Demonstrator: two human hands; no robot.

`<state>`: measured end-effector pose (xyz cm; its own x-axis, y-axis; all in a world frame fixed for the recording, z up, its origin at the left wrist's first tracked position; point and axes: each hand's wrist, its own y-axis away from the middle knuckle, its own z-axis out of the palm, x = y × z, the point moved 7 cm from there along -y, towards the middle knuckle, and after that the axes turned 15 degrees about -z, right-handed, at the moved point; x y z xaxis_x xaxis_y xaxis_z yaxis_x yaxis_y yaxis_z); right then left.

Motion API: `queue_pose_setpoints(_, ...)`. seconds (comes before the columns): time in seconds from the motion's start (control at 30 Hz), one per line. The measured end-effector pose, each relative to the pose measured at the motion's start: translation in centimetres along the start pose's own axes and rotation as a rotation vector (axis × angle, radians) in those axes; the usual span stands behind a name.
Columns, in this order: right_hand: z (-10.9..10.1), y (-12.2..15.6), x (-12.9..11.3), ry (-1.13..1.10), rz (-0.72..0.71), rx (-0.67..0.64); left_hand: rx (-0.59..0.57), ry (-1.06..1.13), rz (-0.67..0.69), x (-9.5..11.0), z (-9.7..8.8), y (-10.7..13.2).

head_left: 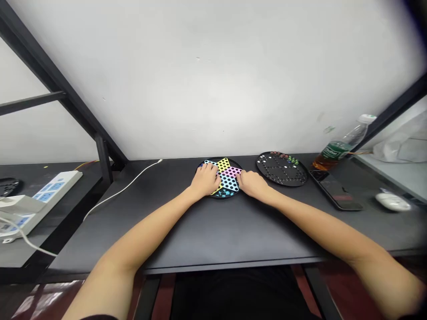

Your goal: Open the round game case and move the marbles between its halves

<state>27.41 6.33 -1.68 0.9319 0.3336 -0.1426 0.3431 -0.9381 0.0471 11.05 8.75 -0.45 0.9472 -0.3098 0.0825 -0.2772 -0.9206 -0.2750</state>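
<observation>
A star-shaped Chinese checkers board (230,182), with yellow, pink and light blue sections full of holes, lies on a round black tray (218,197). Small blue pieces show in the tray's near compartment. My left hand (204,179) covers the board's left side, its fingers bent over the star. On the other side, my right hand (252,183) has its fingers curled at the pink point. The fingertips of both hands are partly hidden against the board.
To the right lies a second black round tray (282,169) with coloured pieces along its far edge. Beyond it are a drink bottle (336,149), a phone (335,191) and a white mouse (392,201). A white cable (128,186) and power strip (50,195) are on the left.
</observation>
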Motion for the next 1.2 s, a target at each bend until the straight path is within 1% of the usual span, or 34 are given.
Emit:
queue_pose_setpoints(0.13,0.0,-0.3,0.2,-0.001,0.003,-0.012,0.0,0.004,-0.005,0.0,-0.1,0.0)
queue_pose_setpoints(0.23,0.1,-0.6,0.6,-0.019,0.047,-0.027,0.006,0.004,0.001,0.1,-0.2,0.1)
queue_pose_setpoints(0.33,0.3,-0.6,0.9,-0.034,0.083,-0.015,0.004,0.0,0.001,0.1,-0.2,0.1)
queue_pose_setpoints(0.6,0.7,-0.3,1.0,-0.08,0.066,0.071,0.009,-0.017,-0.013,-0.2,-0.1,0.0)
queue_pose_setpoints(0.67,0.4,-0.7,1.3,-0.093,0.05,0.108,0.007,-0.016,-0.01,-0.2,-0.1,0.0)
queue_pose_setpoints(0.73,-0.4,-1.2,1.9,-0.155,0.028,0.181,0.01,-0.025,-0.008,-0.2,-0.1,-0.1)
queue_pose_setpoints(0.8,-1.4,-1.7,2.8,-0.337,-0.002,0.249,0.011,-0.038,-0.004,-0.2,0.0,-0.1)
queue_pose_setpoints(0.87,-2.0,-2.2,4.2,-0.681,0.005,0.256,0.009,-0.041,0.002,-0.2,0.0,-0.1)
queue_pose_setpoints(0.97,-2.4,-2.6,6.7,-1.294,0.087,0.169,0.002,-0.03,0.007,-0.2,0.1,-0.2)
queue_pose_setpoints(1.03,-2.8,-2.7,8.8,-1.566,0.15,0.126,-0.006,-0.027,0.007,-0.2,0.1,-0.2)
queue_pose_setpoints(1.07,-2.9,-2.7,10.1,-1.646,0.188,0.121,-0.008,-0.028,0.007,-0.2,0.1,-0.2)
queue_pose_setpoints(1.13,-3.0,-2.7,13.1,-1.709,0.263,0.149,-0.014,-0.03,0.009,-0.3,0.1,-0.2)
queue_pose_setpoints(1.2,-2.7,-2.4,16.7,-1.614,0.345,0.238,-0.021,-0.032,0.011,-0.3,0.2,-0.3)
